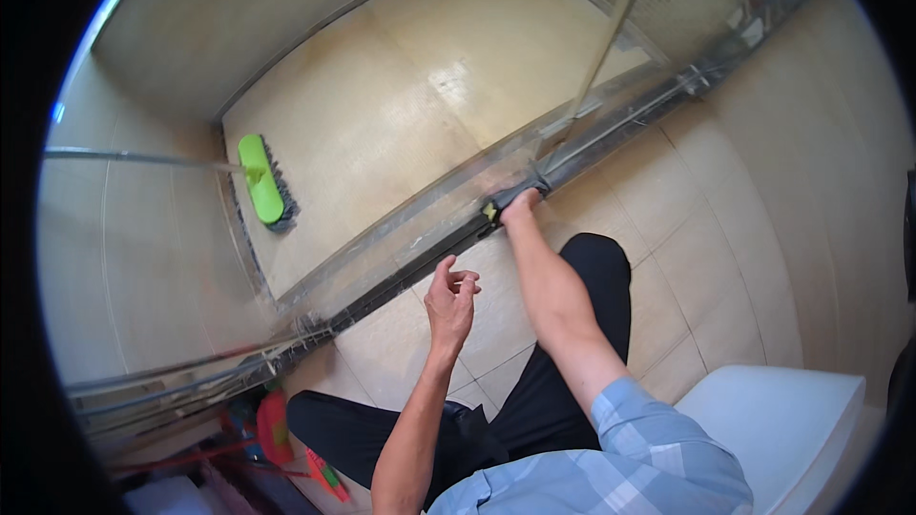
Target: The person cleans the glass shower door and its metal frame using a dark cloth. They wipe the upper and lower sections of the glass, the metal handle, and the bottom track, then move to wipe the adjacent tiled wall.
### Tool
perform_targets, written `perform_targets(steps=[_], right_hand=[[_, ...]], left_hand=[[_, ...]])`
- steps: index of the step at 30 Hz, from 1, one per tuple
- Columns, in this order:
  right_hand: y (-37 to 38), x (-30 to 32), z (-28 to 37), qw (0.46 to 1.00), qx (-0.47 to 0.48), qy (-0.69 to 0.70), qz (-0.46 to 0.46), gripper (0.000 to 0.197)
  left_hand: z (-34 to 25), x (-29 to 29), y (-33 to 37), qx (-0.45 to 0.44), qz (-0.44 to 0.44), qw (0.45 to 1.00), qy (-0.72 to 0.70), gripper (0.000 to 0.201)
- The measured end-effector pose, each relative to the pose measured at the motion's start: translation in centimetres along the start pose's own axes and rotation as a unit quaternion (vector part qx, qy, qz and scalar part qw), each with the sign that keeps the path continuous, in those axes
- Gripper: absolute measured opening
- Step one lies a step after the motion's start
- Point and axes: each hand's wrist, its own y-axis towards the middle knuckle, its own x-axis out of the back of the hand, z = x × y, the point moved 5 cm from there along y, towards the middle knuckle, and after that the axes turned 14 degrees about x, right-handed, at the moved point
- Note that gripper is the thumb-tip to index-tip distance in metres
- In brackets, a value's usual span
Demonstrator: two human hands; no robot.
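Along the dark sill (410, 275) bordering the pale floor panel (382, 114), a dark handheld tool (492, 211) with a yellow-green patch was observed near mid-view. Its long axis ran roughly with the sill, the patched end pointing toward lower left and the other end toward upper right; its exact outline was partly hidden. The right hand (521, 206) was closed on the tool, finger placement not fully visible. The left hand (451, 305) was raised on the near side of the sill, apart from the tool, fingers loosely bent and moderately spread. Beyond the sill, a green brush (261, 181) rested on the panel, its head lengthwise nearly up and down the view, handle leading left. A white stool (773, 429) stood at lower right.
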Motion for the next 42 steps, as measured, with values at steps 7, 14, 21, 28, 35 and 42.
perform_targets(steps=[7,14,21,28,35,42], right_hand=[[-4.1,0.5,-4.3,0.998,-0.027,0.038,0.029,0.045],[-15.4,0.6,-12.4,0.991,-0.13,-0.005,-0.03,0.042],[-24.0,-2.8,-14.1,0.97,-0.243,0.017,-0.009,0.047],[-18.8,-11.0,5.4,0.988,-0.039,0.01,0.147,0.059],[-29.7,-14.5,9.7,0.851,0.468,-0.203,0.124,0.063],[-39.9,-18.8,11.9,0.493,0.772,-0.311,0.25,0.067]], left_hand=[[4.3,2.3,-0.7,0.048,-0.036,0.998,0.007,0.048],[5.5,6.6,-1.3,0.043,-0.086,0.995,-0.01,0.049],[3.4,10.1,0.3,-0.055,-0.176,0.983,0.0,0.028],[2.6,9.5,5.6,-0.076,0.001,0.997,-0.015,0.026],[1.5,8.5,5.2,-0.004,0.114,0.992,-0.047,0.03],[3.0,11.2,5.6,0.021,0.101,0.991,-0.085,0.026]])
